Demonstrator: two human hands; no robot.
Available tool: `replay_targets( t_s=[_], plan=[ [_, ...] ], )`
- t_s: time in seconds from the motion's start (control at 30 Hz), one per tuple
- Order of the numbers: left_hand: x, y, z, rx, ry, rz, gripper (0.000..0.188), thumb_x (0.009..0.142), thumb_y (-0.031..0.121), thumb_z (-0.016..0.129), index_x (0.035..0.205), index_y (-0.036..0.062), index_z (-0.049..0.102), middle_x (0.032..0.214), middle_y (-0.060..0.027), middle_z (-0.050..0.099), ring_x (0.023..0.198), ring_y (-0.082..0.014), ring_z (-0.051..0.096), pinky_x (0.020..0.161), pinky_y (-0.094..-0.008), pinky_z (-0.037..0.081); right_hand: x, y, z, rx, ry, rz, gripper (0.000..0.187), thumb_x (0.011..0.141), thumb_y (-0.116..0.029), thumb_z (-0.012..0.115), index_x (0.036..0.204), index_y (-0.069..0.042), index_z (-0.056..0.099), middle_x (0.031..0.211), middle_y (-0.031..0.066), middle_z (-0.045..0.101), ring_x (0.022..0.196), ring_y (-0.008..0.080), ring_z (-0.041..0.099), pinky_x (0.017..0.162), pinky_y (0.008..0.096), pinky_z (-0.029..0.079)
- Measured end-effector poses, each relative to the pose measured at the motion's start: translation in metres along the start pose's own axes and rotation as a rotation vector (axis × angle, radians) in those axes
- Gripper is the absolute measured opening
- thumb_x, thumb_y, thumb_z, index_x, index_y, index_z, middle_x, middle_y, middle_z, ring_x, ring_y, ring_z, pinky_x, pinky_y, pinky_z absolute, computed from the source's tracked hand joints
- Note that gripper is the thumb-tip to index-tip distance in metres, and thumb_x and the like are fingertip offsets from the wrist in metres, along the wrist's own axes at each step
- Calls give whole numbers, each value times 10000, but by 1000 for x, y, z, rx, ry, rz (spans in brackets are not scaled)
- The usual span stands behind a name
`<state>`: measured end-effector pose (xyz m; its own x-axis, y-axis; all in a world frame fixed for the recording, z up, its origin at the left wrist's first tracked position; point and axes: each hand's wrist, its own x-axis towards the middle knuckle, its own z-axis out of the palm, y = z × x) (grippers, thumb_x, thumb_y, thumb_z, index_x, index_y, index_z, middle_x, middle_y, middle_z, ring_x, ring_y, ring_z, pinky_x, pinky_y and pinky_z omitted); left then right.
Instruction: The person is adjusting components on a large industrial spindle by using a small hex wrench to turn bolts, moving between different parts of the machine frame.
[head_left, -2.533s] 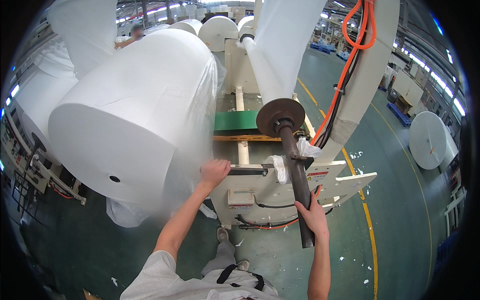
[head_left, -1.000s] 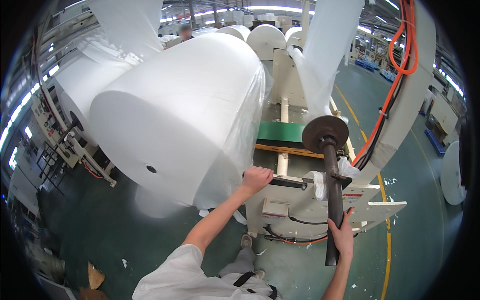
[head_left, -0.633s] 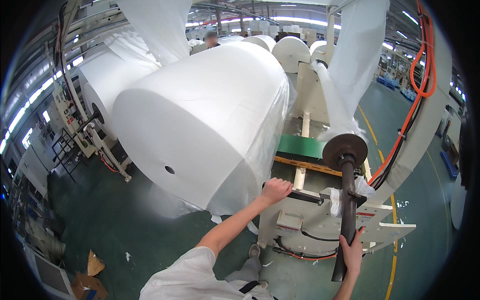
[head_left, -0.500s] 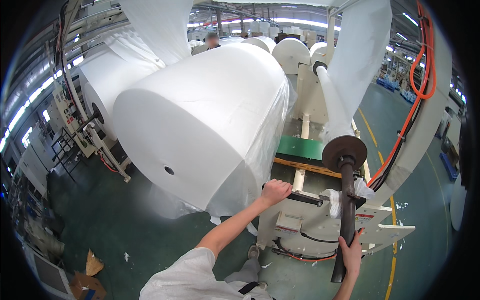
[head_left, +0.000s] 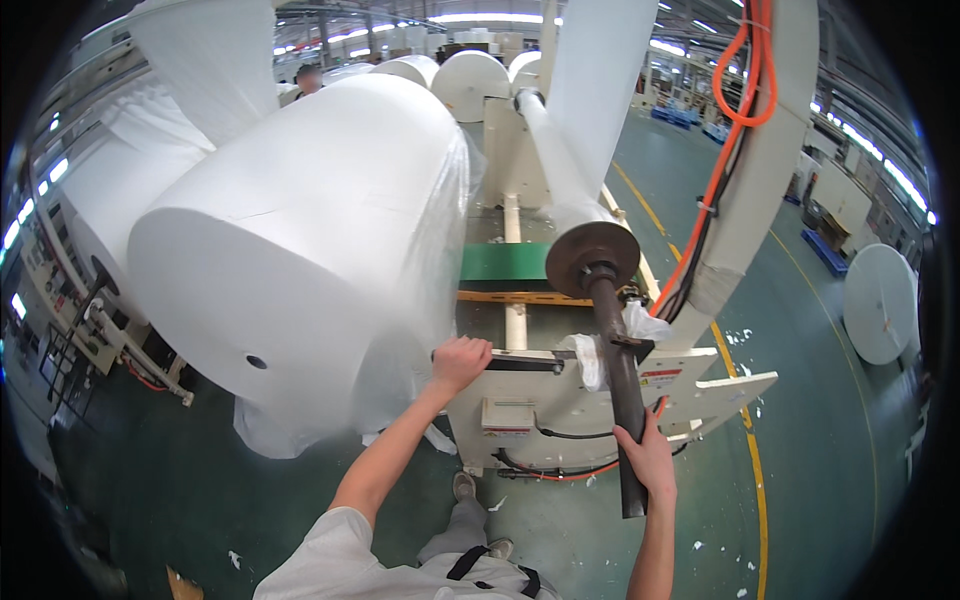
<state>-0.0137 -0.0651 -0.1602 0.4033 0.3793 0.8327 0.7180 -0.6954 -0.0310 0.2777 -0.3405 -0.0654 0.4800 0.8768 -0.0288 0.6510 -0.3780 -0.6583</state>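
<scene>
Gripping, head view: left hand (head_left: 462, 364) fisted on the left end of a black handle (head_left: 525, 365); right hand (head_left: 650, 457) wrapped around the lower part of a dark bar (head_left: 623, 385), which slants toward the person from a round disc (head_left: 575, 258). White sheet (head_left: 598, 100) beyond smooth now, rumpled a second ago; both holds unchanged.

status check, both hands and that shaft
Left hand gripping flat black bar. Right hand on long dark-brown metal shaft, toward its near end. Crumpled white sheeting bunched beside it.
</scene>
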Motion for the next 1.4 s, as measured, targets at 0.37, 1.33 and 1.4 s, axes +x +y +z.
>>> replay_targets(
  t_s=[0.37, 1.33, 1.4],
  plan=[
    [6, 4, -8, -41, -25, 2, 257, 901, 182, 667, 669, 115, 580, 617, -44, 588, 582, -230, 595, 544, -375, 448, 0, 3, 1, -20, -6, 5, 881, 889, -504, 695, 1489, 62, 386, 1133, 318, 686, 1076, 464, 665, 933, 482, 522],
    [7, 5, -9, -37, -20, 7, 270, 910, 191, 660, 664, 119, 577, 609, -38, 584, 569, -224, 577, 549, -372, 438, 1, 6, 3, -33, 2, -2, 881, 885, -509, 698, 1487, 56, 389, 1154, 321, 678, 1092, 464, 657, 947, 480, 515],
    [8, 5, -9, -31, -21, 10, 272, 911, 192, 659, 662, 119, 577, 610, -37, 586, 571, -223, 580, 550, -372, 439, 2, 7, 3, -29, 6, -7, 881, 884, -509, 698, 1487, 56, 389, 1161, 317, 678, 1096, 460, 657, 951, 477, 514]
  ],
)
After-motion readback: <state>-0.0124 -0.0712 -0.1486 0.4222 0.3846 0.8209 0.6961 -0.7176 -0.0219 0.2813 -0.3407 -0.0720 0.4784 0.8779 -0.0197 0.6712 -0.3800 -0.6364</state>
